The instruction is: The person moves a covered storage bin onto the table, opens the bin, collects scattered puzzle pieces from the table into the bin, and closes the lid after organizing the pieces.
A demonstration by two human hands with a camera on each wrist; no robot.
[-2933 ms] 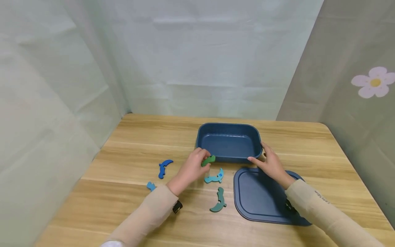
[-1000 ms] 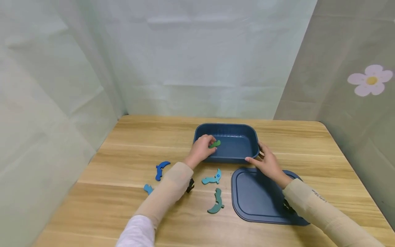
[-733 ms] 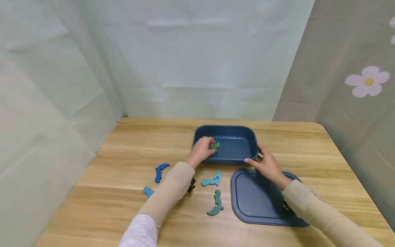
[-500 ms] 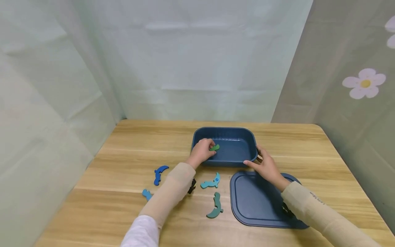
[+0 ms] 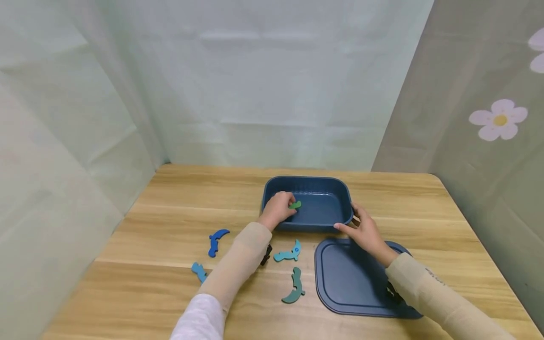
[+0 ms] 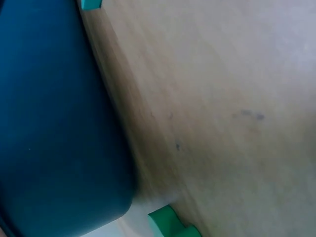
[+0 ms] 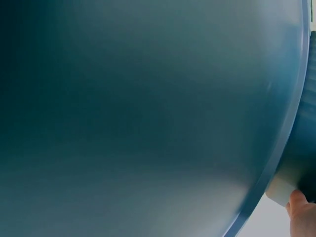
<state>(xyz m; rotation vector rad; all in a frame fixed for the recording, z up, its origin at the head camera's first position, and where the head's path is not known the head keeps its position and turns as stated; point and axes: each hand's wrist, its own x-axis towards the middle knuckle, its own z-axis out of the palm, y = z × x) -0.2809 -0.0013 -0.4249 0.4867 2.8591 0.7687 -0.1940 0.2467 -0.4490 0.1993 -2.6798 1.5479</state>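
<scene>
In the head view my left hand reaches over the front rim into a dark blue rectangular box. Thumb and fingers pinch a small green curved piece low inside it; the rest of that piece is hidden by the hand. My right hand grips the box's front right corner, thumb on the front rim and fingers along the side. Several flat hooked pieces lie on the table: a teal one, a dark green one, a dark blue one, and a light blue one partly behind the left sleeve.
A dark blue lid lies flat before the box, under my right forearm; it fills most of the right wrist view. The wooden table ends at hanging cloth behind and on both sides.
My left hand has carried the green piece from in front of the box over its rim and down inside. The right hand keeps its grip on the corner. The head view has shifted slightly.
</scene>
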